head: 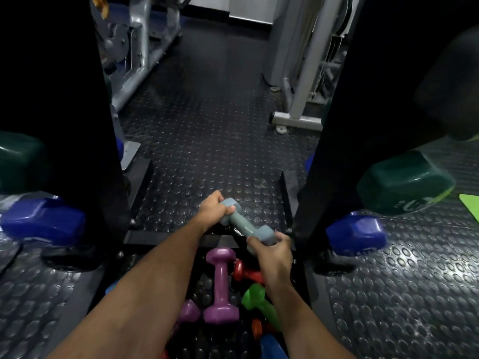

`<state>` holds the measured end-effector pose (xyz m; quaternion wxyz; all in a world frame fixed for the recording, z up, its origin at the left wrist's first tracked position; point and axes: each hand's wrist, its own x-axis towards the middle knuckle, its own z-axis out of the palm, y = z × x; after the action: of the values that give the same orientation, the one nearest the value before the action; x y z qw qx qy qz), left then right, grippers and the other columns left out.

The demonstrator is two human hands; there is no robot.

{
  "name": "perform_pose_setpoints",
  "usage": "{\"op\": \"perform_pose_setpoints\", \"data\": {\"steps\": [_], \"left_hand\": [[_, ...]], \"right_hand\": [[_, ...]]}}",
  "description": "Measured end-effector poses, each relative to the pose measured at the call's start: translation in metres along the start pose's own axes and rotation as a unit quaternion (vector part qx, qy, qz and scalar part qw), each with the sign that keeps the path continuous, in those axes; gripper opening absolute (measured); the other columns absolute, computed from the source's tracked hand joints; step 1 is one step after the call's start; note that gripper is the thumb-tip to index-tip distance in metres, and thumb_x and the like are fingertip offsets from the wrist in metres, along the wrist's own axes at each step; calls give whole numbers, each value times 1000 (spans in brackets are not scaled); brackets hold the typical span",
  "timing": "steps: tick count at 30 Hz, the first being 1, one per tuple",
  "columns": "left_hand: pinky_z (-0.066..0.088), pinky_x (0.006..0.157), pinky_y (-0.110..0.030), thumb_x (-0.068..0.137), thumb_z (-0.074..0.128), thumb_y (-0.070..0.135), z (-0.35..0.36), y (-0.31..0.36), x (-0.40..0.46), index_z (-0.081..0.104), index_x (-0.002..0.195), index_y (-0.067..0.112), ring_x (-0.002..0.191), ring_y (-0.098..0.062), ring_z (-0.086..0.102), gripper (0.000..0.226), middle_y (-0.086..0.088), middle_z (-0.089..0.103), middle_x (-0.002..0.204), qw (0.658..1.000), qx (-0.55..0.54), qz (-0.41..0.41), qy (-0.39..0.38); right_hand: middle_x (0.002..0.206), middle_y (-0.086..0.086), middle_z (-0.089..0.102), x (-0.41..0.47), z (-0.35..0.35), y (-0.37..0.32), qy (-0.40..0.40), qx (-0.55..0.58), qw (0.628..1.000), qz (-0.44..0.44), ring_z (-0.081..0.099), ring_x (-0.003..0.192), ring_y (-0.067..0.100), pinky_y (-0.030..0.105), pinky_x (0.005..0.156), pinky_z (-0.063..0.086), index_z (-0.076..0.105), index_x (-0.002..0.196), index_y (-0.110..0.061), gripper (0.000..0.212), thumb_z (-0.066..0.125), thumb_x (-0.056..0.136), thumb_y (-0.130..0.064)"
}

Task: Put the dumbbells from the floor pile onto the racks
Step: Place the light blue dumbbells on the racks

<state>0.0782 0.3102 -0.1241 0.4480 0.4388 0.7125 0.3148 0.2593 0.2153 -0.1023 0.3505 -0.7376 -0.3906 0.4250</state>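
Two tall black rack uprights (334, 125) stand left and right, rising from a black studded rubber floor (207, 125). Four big dumbbell heads poke out from the racks: one dark green (404, 181) and one glossy blue (356, 233) on the right, another green (20, 161) and another blue (44, 220) on the left. On the near floor between the racks lies the pile: one whole purple vinyl dumbbell (220, 286), a second purple head (189, 310) beside it, one green (259, 304), one red (246, 273), and an orange end (257, 329); more are hidden under the arms. Above the pile, one grey-blue hex dumbbell (245, 225) is held slantwise. The left hand (213, 209) curls its fingers round the far head; the right hand (272, 251) wraps the near head.
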Motion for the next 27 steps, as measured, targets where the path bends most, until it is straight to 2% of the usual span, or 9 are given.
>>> {"op": "perform_pose_setpoints", "data": {"steps": [4, 8, 10, 12, 15, 18, 22, 25, 27], "left_hand": [[52, 53, -35, 84, 81, 20, -29, 6, -16, 52, 90, 15, 68, -23, 63, 30, -11, 65, 90, 993, -112, -42, 18], [49, 41, -28, 83, 82, 20, -61, 24, -40, 58, 110, 2, 47, -25, 65, 40, -20, 68, 92, 981, -171, -93, 10], [57, 52, -34, 83, 82, 20, -75, 30, -54, 65, 113, -5, 55, -26, 70, 43, -22, 71, 93, 975, -199, -102, 0], [64, 75, -50, 82, 82, 20, -87, 36, -70, 71, 111, -5, 78, -33, 76, 41, -24, 74, 103, 969, -223, -108, -2], [58, 90, -64, 85, 80, 20, -99, 51, -104, 69, 109, 2, 92, -38, 76, 32, -24, 72, 110, 963, -245, -116, 0], [60, 85, -59, 88, 76, 17, -111, 70, -142, 62, 109, 7, 75, -26, 75, 26, -20, 69, 108, 952, -280, -124, -2], [64, 66, -51, 78, 78, 13, -134, 95, -196, 68, 120, -1, 82, -33, 72, 46, -23, 72, 102, 931, -335, -145, -19], [58, 57, -35, 61, 79, 23, -143, 114, -234, 66, 126, -5, 80, -30, 67, 72, -21, 69, 96, 915, -370, -155, -50], [54, 57, -31, 64, 79, 24, -151, 129, -262, 65, 128, -5, 84, -31, 66, 71, -21, 70, 97, 908, -386, -148, -63]], "right_hand": [[109, -1, 67, 0, -4, -28, 5, -6, 999, -42, 67, 97, 18, 33, 86, 54, 51, 134, -18, 76, 88, 70, -37], [111, 0, 70, -6, -11, -63, -16, -10, 996, -92, 69, 93, 12, 23, 76, 53, 56, 129, -22, 67, 89, 72, -33], [118, 0, 68, -11, -17, -84, -23, -18, 992, -126, 67, 98, 12, 22, 82, 53, 60, 131, -22, 67, 89, 72, -33], [124, 0, 60, -19, -25, -105, -33, -34, 987, -153, 63, 102, 12, 15, 79, 48, 61, 135, -23, 69, 88, 72, -34], [125, -2, 52, -37, -38, -127, -44, -58, 979, -189, 59, 106, 11, 23, 94, 50, 60, 143, -24, 76, 85, 73, -38], [125, -4, 58, -58, -52, -148, -54, -53, 974, -215, 63, 104, 10, 32, 92, 58, 59, 140, -22, 71, 87, 76, -37], [110, -7, 67, -88, -72, -180, -57, -37, 966, -249, 66, 92, 4, 14, 72, 51, 62, 122, -24, 51, 87, 79, -34], [104, -8, 72, -107, -81, -203, -69, -18, 958, -277, 70, 88, 5, 28, 76, 61, 66, 121, -26, 42, 83, 85, -39], [100, -9, 74, -120, -87, -222, -83, -11, 952, -293, 71, 87, 4, 31, 77, 62, 69, 116, -29, 33, 80, 87, -43]]}}
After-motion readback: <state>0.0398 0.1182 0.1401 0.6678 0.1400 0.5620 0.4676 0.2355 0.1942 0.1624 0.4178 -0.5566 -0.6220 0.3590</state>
